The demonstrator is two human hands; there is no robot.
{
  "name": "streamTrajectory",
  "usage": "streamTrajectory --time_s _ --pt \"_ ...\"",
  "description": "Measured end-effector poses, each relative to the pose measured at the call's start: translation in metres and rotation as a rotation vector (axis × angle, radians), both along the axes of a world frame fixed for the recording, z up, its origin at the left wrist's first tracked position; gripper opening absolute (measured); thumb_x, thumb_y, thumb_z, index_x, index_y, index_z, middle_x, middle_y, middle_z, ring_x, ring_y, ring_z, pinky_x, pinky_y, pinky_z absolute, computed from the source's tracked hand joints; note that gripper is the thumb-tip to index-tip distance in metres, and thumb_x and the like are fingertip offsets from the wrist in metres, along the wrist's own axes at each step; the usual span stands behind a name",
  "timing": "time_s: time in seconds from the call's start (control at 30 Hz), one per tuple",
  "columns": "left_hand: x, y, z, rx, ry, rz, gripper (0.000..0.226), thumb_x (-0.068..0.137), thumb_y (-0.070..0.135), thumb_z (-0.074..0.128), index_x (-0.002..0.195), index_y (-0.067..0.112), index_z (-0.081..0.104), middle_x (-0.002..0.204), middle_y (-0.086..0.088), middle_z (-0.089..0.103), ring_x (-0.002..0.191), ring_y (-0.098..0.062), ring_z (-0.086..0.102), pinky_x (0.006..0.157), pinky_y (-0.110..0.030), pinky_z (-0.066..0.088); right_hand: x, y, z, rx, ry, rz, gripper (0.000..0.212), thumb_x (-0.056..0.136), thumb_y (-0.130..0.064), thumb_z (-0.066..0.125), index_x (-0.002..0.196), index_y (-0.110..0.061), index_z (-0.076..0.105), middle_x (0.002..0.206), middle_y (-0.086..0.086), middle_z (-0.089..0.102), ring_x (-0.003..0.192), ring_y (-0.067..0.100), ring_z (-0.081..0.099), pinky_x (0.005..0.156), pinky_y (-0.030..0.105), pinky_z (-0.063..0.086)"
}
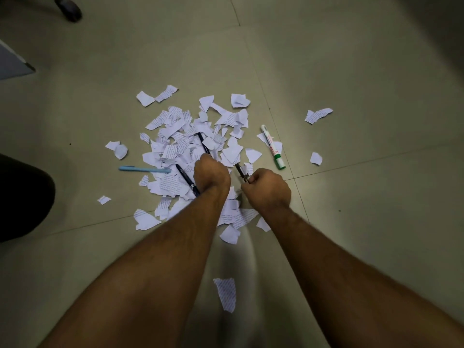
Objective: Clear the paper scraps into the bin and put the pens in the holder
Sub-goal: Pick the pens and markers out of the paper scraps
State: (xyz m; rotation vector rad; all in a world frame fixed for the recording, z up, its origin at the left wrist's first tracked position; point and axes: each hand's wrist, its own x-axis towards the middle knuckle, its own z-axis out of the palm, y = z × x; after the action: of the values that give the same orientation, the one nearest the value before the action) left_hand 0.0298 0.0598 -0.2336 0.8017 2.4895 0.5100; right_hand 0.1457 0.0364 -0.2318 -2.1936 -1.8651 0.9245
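Note:
A heap of torn printed paper scraps (175, 144) lies on the tiled floor, with stray pieces around it. My left hand (212, 175) is closed over the heap, fingers on the near end of a black pen (203, 143) that points away from me. A second black pen (185, 178) lies just left of that wrist. My right hand (267, 188) grips the near end of a third black pen (240, 171). Left of the heap is a light blue pen (144, 169); a white marker with a green cap (273, 146) lies to the right. No bin or holder is in view.
A dark rounded shape (22, 197) fills the left edge. A grey panel corner (12, 64) and a dark chair caster (70, 10) sit at the upper left. One scrap (226, 293) lies close to me between my forearms. Bare tiles extend to the right.

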Motion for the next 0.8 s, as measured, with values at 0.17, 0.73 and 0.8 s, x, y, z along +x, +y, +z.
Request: streamTrajectory --time_s 0.17,0.73,0.8 --pt "-0.01 0.001 0.001 -0.094 -0.029 0.035 0.048 0.091 0.019 0.068 0.132 0.006 0.048 0.133 -0.018 0.056 0.12 -0.035 0.058 0.091 -0.04 0.051 -0.006 0.006 0.001 -0.015 0.164 -0.162 0.015 0.078 -0.035 0.068 0.082 -0.021 0.068 0.084 -0.002 0.071 0.08 0.023 0.065 0.069 0.03 0.053" --pt "0.102 -0.048 0.067 0.277 -0.327 -0.086 0.008 0.083 0.019 0.066 0.088 0.014 0.07 0.083 0.0 0.071 0.075 -0.021 0.063 0.064 -0.026 0.049 0.076 -0.013 0.033 0.146 0.482 -0.646 0.005 0.083 -0.023 0.067 0.087 -0.02 0.069 0.071 -0.011 0.063 0.075 0.014 0.061 0.065 0.022 0.04" --pt "0.124 -0.039 0.065 0.333 -0.417 -0.169 0.007 0.078 0.018 0.068 0.085 0.017 0.07 0.079 0.003 0.071 0.074 -0.021 0.068 0.069 -0.032 0.058 0.107 -0.018 0.031 0.147 0.443 -0.749 0.006 0.083 -0.024 0.068 0.087 -0.02 0.07 0.073 -0.009 0.064 0.076 0.016 0.062 0.068 0.023 0.041"
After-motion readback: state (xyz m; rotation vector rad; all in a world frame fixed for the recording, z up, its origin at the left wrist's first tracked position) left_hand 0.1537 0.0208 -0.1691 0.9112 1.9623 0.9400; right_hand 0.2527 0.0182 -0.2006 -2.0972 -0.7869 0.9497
